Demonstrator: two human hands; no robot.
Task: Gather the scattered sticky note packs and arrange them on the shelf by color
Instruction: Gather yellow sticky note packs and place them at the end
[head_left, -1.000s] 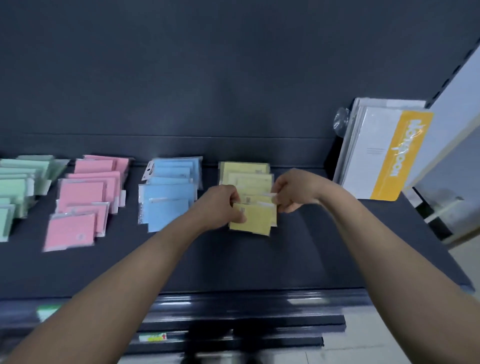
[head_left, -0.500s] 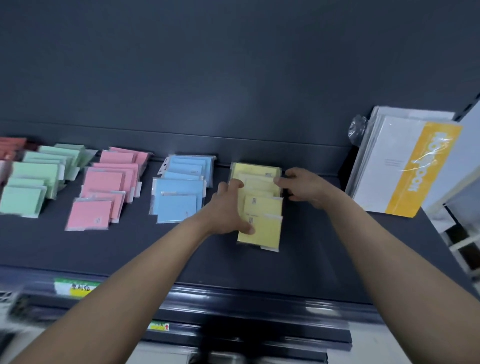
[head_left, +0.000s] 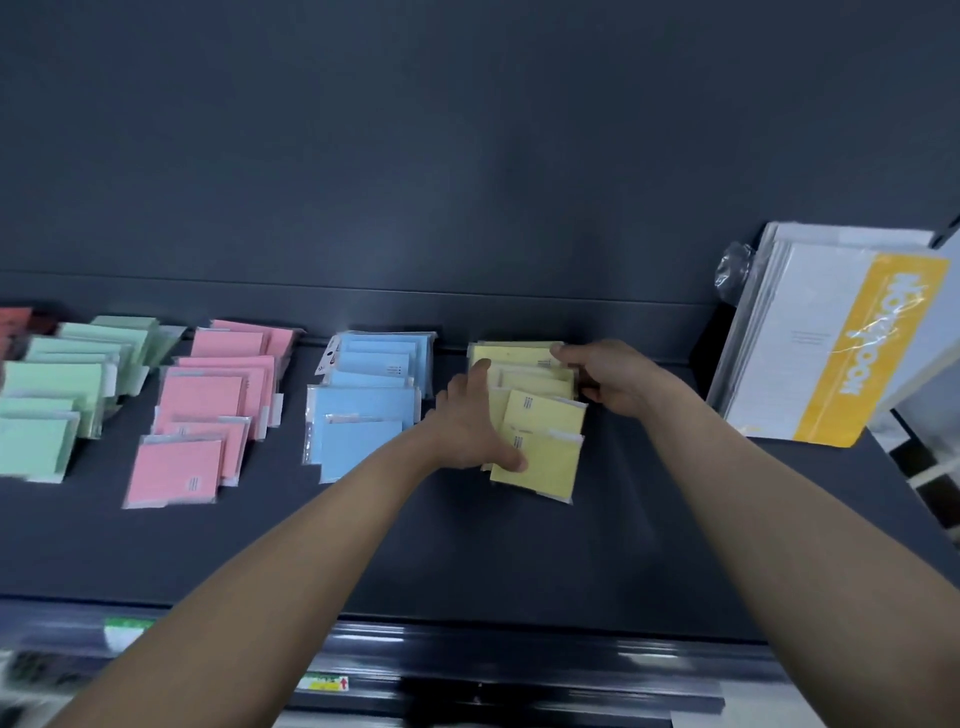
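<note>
A dark shelf (head_left: 467, 545) is running beneath a plain dark back panel (head_left: 467, 156). Green packs (head_left: 52, 384), pink packs (head_left: 202, 400), blue packs (head_left: 363, 410) and yellow packs (head_left: 540, 457) are lying in rows on it, with notebooks (head_left: 810, 332) leaning at the right. The left hand (head_left: 467, 421), fingers straight, is pressing the yellow row's left side. The right hand (head_left: 608, 374) is cupping its right side with bent fingers; whether it is gripping is unclear.

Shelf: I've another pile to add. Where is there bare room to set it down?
Bare shelf lies between the yellow packs and the notebooks at the right, and along the whole front edge. The green packs, pink packs and blue packs crowd the left, gaps narrow.
</note>
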